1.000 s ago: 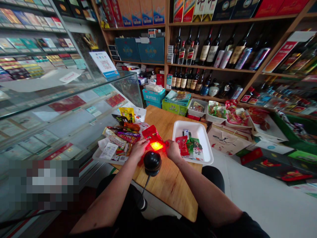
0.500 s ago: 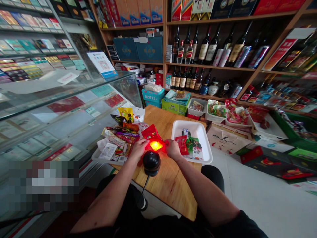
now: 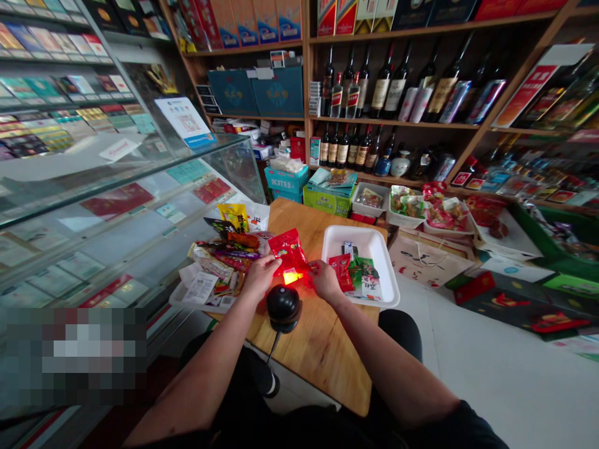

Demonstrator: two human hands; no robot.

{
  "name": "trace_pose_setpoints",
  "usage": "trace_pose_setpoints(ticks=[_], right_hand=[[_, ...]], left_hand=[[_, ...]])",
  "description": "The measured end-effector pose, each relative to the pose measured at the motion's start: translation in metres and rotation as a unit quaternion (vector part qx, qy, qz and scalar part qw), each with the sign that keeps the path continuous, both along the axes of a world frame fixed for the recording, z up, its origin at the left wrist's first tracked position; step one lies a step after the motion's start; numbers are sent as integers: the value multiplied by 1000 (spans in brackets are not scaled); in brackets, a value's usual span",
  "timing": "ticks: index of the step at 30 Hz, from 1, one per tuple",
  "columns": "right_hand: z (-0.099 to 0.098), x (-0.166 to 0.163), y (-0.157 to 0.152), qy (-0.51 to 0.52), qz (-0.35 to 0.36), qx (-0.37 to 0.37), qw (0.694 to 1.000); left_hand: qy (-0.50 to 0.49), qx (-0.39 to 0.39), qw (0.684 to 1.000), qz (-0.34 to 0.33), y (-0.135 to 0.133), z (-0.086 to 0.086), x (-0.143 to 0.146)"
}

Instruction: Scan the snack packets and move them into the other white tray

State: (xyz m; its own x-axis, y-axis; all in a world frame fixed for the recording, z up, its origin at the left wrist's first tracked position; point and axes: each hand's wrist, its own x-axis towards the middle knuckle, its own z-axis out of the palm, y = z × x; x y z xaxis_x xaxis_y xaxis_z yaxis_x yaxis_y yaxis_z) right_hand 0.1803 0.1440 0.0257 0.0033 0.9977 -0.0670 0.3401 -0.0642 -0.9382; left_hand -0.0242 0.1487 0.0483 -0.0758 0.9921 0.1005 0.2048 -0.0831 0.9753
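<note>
My left hand [image 3: 262, 272] and my right hand [image 3: 322, 280] both pinch a red snack packet [image 3: 287, 248] over a small wooden table [image 3: 318, 337]. The packet is tilted up, and its lower edge glows red in the light of a black dome-shaped barcode scanner [image 3: 283, 305] that stands just in front of my hands, its cable running off the table's near edge. A white tray [image 3: 384, 265] with several red and green packets lies to the right of my right hand. Left of my left hand is a heap of mixed snack packets [image 3: 224, 255] on another white tray.
A glass display counter [image 3: 131, 206] with flat packs runs along the left. Wooden shelves of wine bottles [image 3: 384, 93] and boxes fill the back wall. Bins of snacks [image 3: 412, 209], a paper bag [image 3: 421, 262] and boxes crowd the floor to the right of the table.
The red packet has been tipped up and lifted a little, so the scanner's red glow on it has shrunk to its lower edge. Both hands stay on it.
</note>
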Motion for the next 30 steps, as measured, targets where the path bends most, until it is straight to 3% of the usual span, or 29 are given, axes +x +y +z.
trace_pose_setpoints(ticks=[8, 12, 15, 22, 30], right_hand=[[23, 25, -11, 8, -36, 36, 999], [29, 57, -20, -56, -87, 85, 991], [30, 83, -30, -72, -119, 82, 987], [21, 134, -57, -121, -205, 67, 969], [9, 164, -78, -128, -236, 54, 962]], left_hand=[[-44, 7, 999, -7, 7, 30, 39], [-52, 5, 996, -70, -2, 44, 74], [-60, -10, 992, -109, -9, 49, 105], [-80, -36, 984, -152, -15, 27, 170], [-124, -75, 973, -178, -18, 8, 210]])
